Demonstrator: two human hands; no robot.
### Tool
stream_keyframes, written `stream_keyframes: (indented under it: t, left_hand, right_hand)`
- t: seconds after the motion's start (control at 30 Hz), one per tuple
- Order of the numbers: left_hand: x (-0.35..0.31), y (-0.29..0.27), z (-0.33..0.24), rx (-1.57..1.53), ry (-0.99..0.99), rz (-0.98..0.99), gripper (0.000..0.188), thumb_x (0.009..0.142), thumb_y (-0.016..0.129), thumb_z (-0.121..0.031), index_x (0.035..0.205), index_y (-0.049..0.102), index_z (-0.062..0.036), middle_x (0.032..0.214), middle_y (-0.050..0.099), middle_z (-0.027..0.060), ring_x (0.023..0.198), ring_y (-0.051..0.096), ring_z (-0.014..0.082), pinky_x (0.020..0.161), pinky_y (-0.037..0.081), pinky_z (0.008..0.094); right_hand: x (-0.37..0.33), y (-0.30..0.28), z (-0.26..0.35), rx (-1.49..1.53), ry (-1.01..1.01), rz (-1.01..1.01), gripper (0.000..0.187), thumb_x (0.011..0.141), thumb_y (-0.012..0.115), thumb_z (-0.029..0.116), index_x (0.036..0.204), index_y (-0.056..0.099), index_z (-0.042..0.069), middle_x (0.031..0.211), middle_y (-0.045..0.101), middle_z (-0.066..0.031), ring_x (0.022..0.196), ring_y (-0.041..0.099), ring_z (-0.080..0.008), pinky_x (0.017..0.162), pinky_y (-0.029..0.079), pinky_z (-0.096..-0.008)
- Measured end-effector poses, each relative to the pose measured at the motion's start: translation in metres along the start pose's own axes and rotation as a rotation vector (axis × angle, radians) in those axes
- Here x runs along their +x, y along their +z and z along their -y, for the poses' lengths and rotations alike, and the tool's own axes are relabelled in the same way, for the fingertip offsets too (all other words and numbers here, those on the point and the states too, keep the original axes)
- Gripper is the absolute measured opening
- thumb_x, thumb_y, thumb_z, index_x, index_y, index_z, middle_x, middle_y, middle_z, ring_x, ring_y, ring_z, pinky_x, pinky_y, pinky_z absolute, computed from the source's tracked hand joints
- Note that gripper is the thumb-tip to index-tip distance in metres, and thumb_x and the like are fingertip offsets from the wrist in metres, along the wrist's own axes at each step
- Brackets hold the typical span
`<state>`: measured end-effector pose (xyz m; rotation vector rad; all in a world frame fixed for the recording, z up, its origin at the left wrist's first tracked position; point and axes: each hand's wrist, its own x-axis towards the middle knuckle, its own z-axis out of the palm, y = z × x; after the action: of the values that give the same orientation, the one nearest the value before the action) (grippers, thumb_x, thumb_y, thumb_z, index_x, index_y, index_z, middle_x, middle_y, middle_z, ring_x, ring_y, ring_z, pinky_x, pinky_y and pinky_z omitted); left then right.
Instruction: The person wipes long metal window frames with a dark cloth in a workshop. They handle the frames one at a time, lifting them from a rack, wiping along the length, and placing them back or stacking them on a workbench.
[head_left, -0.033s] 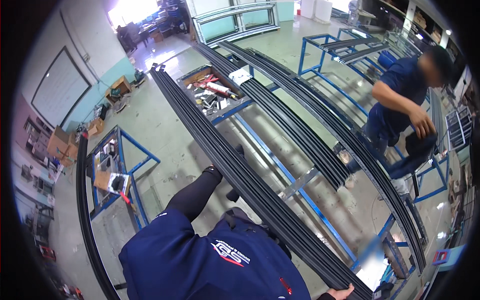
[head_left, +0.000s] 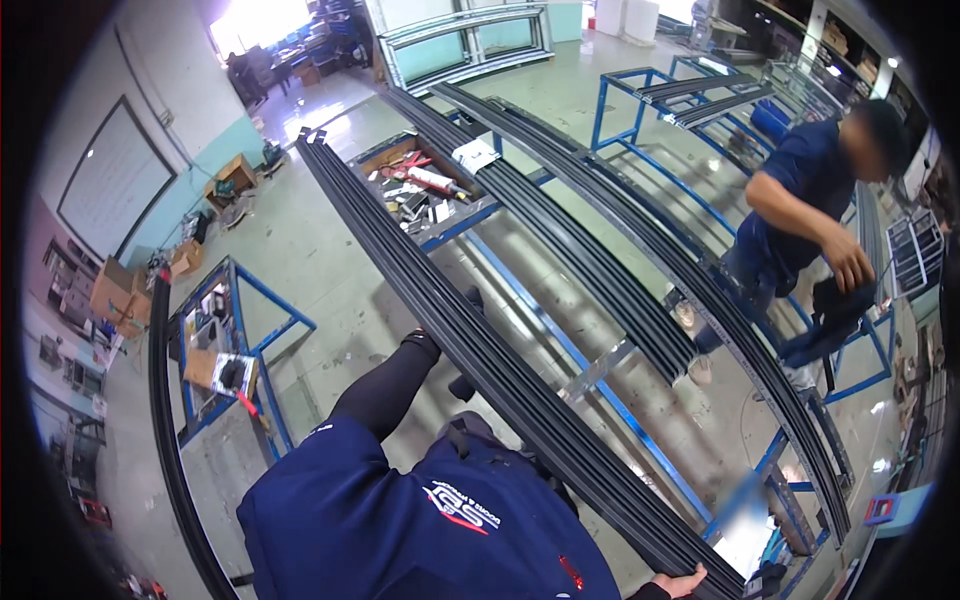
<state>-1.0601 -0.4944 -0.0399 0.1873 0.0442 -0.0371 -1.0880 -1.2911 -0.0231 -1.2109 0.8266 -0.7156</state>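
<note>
A long bundle of black profiles (head_left: 430,285) slants from the far left to the near right, in front of my body. My right hand (head_left: 681,581) is closed round the bundle's edge near its close end, fingers partly hidden. My left arm, in a black sleeve, reaches to the bundle's left side around its middle. Of my left hand (head_left: 421,333) only a sliver by the wrist shows; the bundle hides its fingers. Past the bundle, more black profiles (head_left: 590,265) lie across a blue metal frame (head_left: 545,318), with a white pad (head_left: 474,155) on them.
A tool tray (head_left: 415,185) with a red-and-white tube sits at the frame's far end. On the right, a person (head_left: 810,200) holds a dark cloth (head_left: 832,315). A blue stand (head_left: 240,330) is at the left, near an upright black profile (head_left: 165,420).
The view has shifted very slightly, so the far things sit a little further left. My arms and the bundle keep nearly the same position.
</note>
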Motion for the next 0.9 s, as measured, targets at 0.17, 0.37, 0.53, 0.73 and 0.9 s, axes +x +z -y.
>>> stream_keyframes:
  t: [0.17, 0.37, 0.53, 0.73, 0.9]
  left_hand:
    - [0.057, -0.038, -0.075, 0.004, 0.037, -0.183, 0.031, 0.108, 0.038, -0.022, 0.118, 0.061, -0.0035, 0.098, 0.062, 0.0059, 0.091, 0.060, 0.0151, 0.084, 0.053, 0.0284]
    - [0.085, -0.114, -0.172, -0.120, 0.021, 0.040, 0.028, 0.105, 0.045, -0.024, 0.125, 0.056, -0.0079, 0.112, 0.063, 0.0053, 0.103, 0.060, 0.0162, 0.091, 0.050, 0.0319]
    - [0.110, -0.119, -0.226, -0.055, -0.069, -0.078, 0.029, 0.104, 0.047, -0.027, 0.125, 0.056, -0.0103, 0.113, 0.063, 0.0048, 0.104, 0.060, 0.0181, 0.091, 0.050, 0.0366]
    - [0.126, -0.118, -0.270, 0.047, -0.147, -0.245, 0.031, 0.102, 0.049, -0.032, 0.126, 0.057, -0.0131, 0.116, 0.064, 0.0043, 0.105, 0.061, 0.0204, 0.091, 0.048, 0.0421]
    - [0.114, -0.102, -0.267, 0.200, -0.209, -0.505, 0.033, 0.101, 0.050, -0.035, 0.126, 0.058, -0.0155, 0.117, 0.065, 0.0038, 0.106, 0.061, 0.0223, 0.090, 0.047, 0.0468]
  right_hand:
    - [-0.081, 0.079, 0.008, 0.049, 0.173, -0.138, 0.045, 0.070, 0.072, 0.026, 0.105, 0.065, -0.001, 0.109, 0.066, -0.0130, 0.093, 0.065, -0.0292, 0.083, 0.055, -0.0456]
    - [-0.189, 0.140, -0.005, 0.208, 0.293, 0.022, 0.046, 0.076, 0.066, 0.028, 0.113, 0.066, 0.001, 0.115, 0.066, -0.0130, 0.102, 0.063, -0.0306, 0.093, 0.051, -0.0447]
    - [-0.242, 0.166, -0.010, 0.169, 0.237, 0.009, 0.048, 0.077, 0.067, 0.025, 0.119, 0.060, 0.003, 0.117, 0.064, -0.0097, 0.105, 0.063, -0.0278, 0.093, 0.051, -0.0443]
    - [-0.300, 0.193, -0.014, 0.185, 0.378, 0.017, 0.047, 0.078, 0.068, 0.026, 0.120, 0.060, 0.007, 0.120, 0.064, -0.0079, 0.111, 0.061, -0.0270, 0.095, 0.051, -0.0452]
    - [-0.291, 0.201, -0.029, 0.331, 0.367, 0.079, 0.026, 0.080, 0.063, 0.013, 0.105, 0.060, 0.005, 0.108, 0.065, -0.0066, 0.100, 0.063, -0.0252, 0.092, 0.053, -0.0417]
